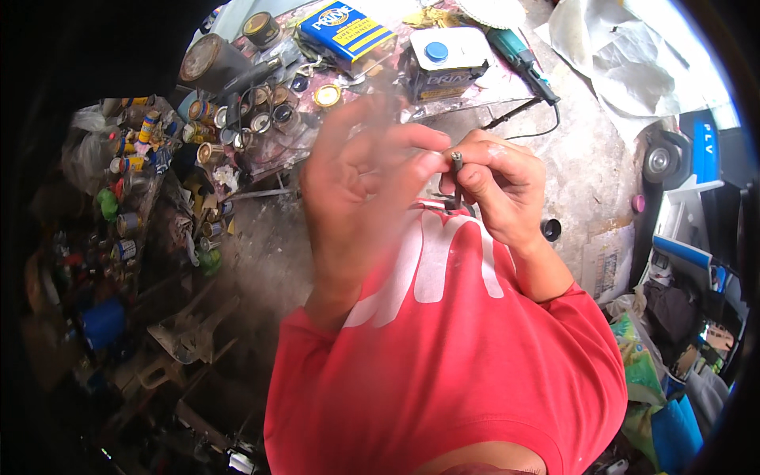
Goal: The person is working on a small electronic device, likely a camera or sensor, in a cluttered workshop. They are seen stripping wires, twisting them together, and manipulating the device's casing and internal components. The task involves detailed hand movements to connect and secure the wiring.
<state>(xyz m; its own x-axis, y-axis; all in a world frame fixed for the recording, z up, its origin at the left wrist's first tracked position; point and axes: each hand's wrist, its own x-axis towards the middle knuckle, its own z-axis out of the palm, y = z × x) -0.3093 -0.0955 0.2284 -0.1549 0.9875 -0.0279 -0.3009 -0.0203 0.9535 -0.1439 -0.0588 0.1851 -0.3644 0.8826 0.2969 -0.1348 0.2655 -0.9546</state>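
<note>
In front of my chest, my right hand (511,186) grips a short dark rod-shaped piece (457,166) between thumb and fingers. The piece stands roughly upright, and its top end looks lighter and metallic. My left hand (356,170) is close beside it, thumb and forefinger tips brought together in a pinch at the rod's upper end. Its other fingers are raised and curled, partly hazy. Whatever lies between those left fingertips is hidden or too small to name. Both hands are above the front of a red shirt (475,356).
Beyond my hands, a cluttered worktable bears a blue-and-yellow tin (347,30), a rectangular can with a blue cap (447,63) and a green corded power tool (518,59). Several small paint cans (261,119) crowd the left. A black cup (551,229) is on the floor at right.
</note>
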